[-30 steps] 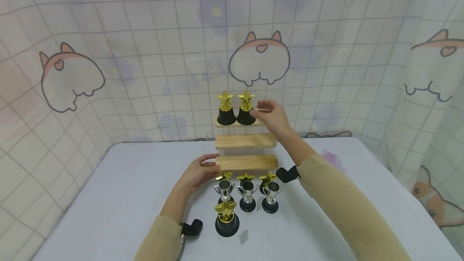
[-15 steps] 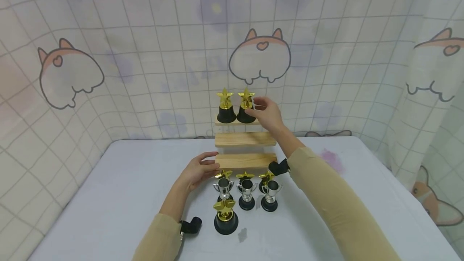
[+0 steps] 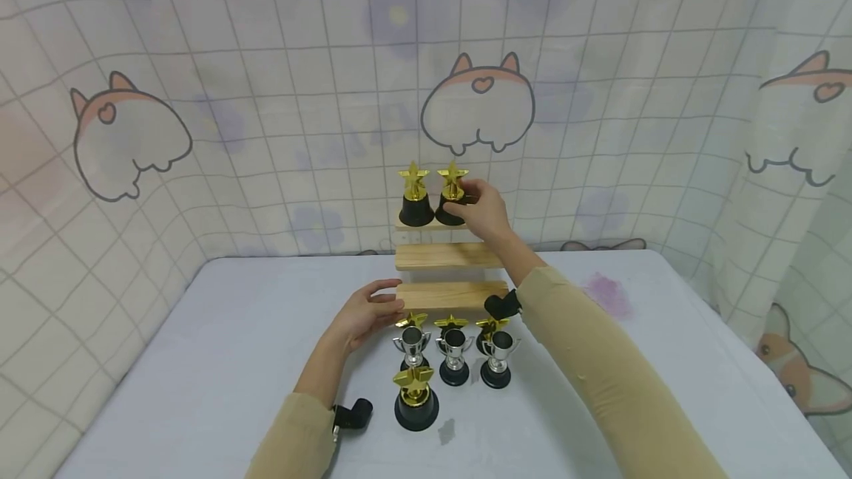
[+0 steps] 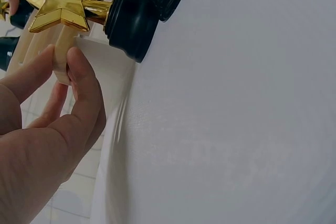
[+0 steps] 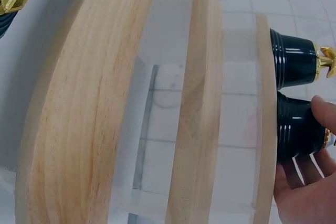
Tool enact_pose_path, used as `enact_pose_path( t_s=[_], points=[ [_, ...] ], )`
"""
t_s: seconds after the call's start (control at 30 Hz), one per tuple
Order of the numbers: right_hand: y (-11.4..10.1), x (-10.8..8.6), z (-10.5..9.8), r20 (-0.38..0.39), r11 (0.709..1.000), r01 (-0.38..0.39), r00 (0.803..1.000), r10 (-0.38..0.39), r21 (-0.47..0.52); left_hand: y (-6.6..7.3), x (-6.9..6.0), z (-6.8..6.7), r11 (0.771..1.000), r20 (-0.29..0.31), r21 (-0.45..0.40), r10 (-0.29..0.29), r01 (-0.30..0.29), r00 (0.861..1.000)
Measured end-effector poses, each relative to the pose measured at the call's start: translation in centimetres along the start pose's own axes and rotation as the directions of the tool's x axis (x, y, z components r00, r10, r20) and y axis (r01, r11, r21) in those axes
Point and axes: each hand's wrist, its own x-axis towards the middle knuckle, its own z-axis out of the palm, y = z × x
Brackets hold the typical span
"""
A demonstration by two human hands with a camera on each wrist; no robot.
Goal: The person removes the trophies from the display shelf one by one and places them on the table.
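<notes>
On the top wooden shelf stand two gold star trophies with black bases, the left star trophy (image 3: 416,210) and the right star trophy (image 3: 452,177). My right hand (image 3: 487,213) grips the right one by its base, thumb in front and fingers behind; in the right wrist view this black base (image 5: 296,127) sits against the shelf board. Lower down, my left hand (image 3: 362,316) holds the left end of the lowest shelf board (image 3: 452,296). The left wrist view shows thumb and fingers pinching that board end (image 4: 62,61), close to another gold star (image 4: 62,8).
Before the shelf, several trophies stand on the white table (image 3: 200,361): silver cups (image 3: 455,350) in a row, gold stars behind them, and one star trophy (image 3: 416,401) nearest. A middle board (image 3: 449,256) lies between the others. A tiled-pattern curtain (image 3: 299,94) hangs behind.
My right hand has moved left to the right star trophy on the top shelf and its fingers have come around the base. My left hand stays on the lowest board.
</notes>
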Motion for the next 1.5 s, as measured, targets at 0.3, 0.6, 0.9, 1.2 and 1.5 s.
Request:
enact_pose_path(
  t_s=[0.3,0.6,0.9,1.2,1.5],
  points=[
    [0.0,-0.1,0.1,-0.002,1.0,0.013,1.0,-0.013,-0.02,0.0,0.0,0.0,1.0,-0.004,-0.003,-0.008,0.008,1.0],
    [0.0,-0.2,-0.1,-0.01,0.999,0.021,1.0,-0.021,-0.027,0.2,-0.2,0.1,1.0,-0.014,0.0,-0.015,0.015,1.0],
    [-0.7,-1.3,-1.0,0.018,0.999,0.036,0.999,-0.035,-0.033,0.3,-0.2,0.1,1.0,-0.001,0.007,-0.023,0.023,1.0],
    [-1.3,-2.4,-2.0,0.04,0.999,0.048,0.998,-0.047,-0.02,0.4,-0.1,0.1,1.0,0.0,-0.009,-0.024,0.024,1.0],
    [-2.0,-4.4,-3.2,0.082,0.996,0.083,0.993,-0.081,-0.022,0.5,-0.2,0.2,1.0,-0.006,-0.018,-0.025,0.025,1.0]
  ],
)
